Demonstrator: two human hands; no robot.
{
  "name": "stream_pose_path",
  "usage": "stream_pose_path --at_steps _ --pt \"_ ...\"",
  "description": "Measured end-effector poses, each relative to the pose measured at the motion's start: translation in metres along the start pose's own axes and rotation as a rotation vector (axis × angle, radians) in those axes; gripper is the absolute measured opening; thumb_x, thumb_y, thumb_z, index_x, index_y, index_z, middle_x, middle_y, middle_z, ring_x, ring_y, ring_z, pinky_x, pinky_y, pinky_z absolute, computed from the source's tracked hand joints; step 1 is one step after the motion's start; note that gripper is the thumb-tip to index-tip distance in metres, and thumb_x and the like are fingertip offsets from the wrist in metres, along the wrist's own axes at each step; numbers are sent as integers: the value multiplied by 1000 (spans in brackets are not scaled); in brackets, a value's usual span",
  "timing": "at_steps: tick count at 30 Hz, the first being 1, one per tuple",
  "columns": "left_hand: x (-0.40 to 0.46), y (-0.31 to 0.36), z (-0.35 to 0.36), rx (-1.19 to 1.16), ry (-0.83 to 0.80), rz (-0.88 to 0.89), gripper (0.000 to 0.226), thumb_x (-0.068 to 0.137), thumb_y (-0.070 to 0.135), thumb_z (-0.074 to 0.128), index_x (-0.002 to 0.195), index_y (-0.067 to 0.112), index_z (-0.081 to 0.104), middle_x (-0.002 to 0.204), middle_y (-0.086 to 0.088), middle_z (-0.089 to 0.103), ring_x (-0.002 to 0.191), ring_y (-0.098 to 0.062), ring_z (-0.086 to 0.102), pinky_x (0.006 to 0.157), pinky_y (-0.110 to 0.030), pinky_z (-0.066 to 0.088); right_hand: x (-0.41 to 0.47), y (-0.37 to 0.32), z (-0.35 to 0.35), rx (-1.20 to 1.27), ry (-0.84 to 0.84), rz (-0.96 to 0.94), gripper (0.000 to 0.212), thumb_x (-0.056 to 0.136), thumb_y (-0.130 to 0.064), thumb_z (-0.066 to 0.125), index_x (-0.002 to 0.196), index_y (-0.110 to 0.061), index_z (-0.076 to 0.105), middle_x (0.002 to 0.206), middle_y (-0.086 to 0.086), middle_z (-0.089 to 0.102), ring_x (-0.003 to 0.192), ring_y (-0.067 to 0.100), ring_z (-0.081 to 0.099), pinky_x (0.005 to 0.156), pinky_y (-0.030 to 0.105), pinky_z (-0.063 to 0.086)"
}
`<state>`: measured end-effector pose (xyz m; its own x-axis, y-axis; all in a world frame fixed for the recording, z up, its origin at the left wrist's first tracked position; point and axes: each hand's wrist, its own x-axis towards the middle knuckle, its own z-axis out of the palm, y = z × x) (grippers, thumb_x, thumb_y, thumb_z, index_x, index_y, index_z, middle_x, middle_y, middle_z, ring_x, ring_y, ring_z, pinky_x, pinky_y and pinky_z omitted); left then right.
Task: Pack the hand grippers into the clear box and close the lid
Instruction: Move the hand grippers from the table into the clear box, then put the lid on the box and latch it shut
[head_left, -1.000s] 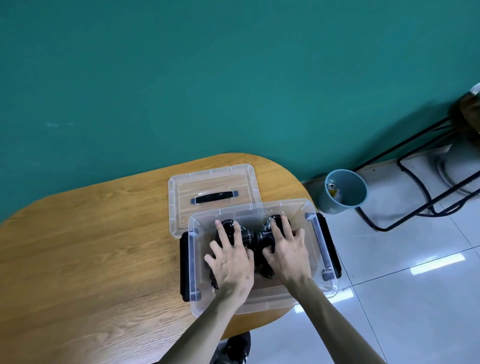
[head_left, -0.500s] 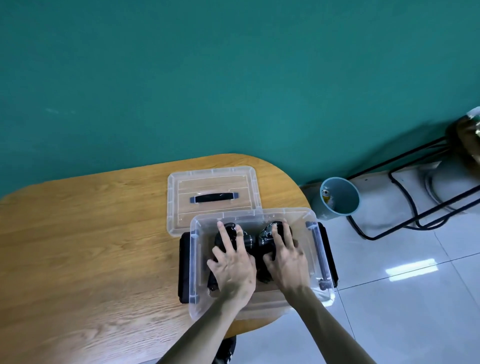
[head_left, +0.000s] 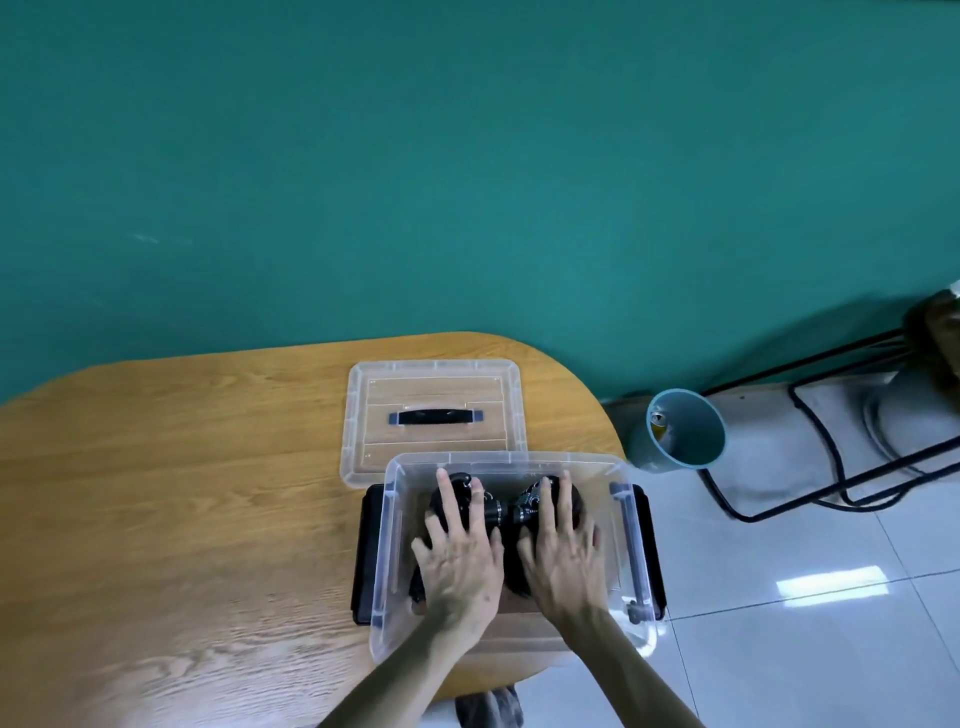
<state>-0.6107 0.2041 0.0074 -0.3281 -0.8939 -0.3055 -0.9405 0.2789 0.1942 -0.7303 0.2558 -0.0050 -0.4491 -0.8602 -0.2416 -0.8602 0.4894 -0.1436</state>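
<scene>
In clear box (head_left: 390, 545): hands flat on hand grippers (head_left: 501, 512)

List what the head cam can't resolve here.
- Hand grippers: mostly covered by left hand and right hand; their count is unclear.
- Hands: grasping or only pressing, cannot tell.
- Clear box latches: blurred.
- Bin contents: too small.
- Dark object at right frame edge: cut off.

The 2 hands, left hand (head_left: 460, 558) and right hand (head_left: 563, 553), lie flat on the hand grippers (head_left: 506, 512), filling the middle of the open box (head_left: 395, 551). The lid (head_left: 434, 415) lies just behind, touching the rim. The worktop (head_left: 182, 493) to the left is bare wood.
</scene>
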Motion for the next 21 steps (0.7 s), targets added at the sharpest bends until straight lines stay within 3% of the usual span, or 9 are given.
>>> stream_pose_path --at_steps 3,5,8,10,13,21 --pt "-2 0 -11 51 -9 3 66 102 53 16 159 26 -2 164 -13 -21 137 -29 34 101 -41 38 -1 3 -6 12 12 -57 64 96 -46 34 149 -11 42 159 18 32 137 45 42 101 57 46" --pt "-1 2 -24 110 19 13 65 102 53 11 159 23 5 167 -12 -2 136 -27 36 104 -40 35 0 7 -14 15 38 -123 57 98 -42 34 147 -13 45 157 18 36 142 42 37 103 55 44" --pt "4 4 -41 157 42 32 61 104 50 12 157 20 15 155 -9 32 130 -24 39 106 -40 33 9 14 -30 28 42 -183 48 98 -35 35 139 -15 49 143 19 50 134 40 45 95 53 51" --pt "8 5 -51 176 82 23 59 105 48 15 155 19 22 146 -9 42 123 -25 43 102 -40 36 20 15 -46 25 30 -203 43 97 -33 36 133 -14 51 129 19 57 122 40 53 88 51 52" --pt "17 6 -58 143 97 9 56 105 45 17 153 19 26 147 -9 42 120 -27 48 99 -42 42 40 15 -65 -19 54 -236 37 98 -30 38 128 -13 51 121 17 57 107 38 56 82 49 51" --pt "60 4 -85 157 94 19 56 105 46 12 154 21 20 148 -10 46 118 -28 57 97 -42 47 80 2 -85 -8 91 -341 51 103 -40 26 149 -19 33 149 15 41 103 31 57 83 45 55"
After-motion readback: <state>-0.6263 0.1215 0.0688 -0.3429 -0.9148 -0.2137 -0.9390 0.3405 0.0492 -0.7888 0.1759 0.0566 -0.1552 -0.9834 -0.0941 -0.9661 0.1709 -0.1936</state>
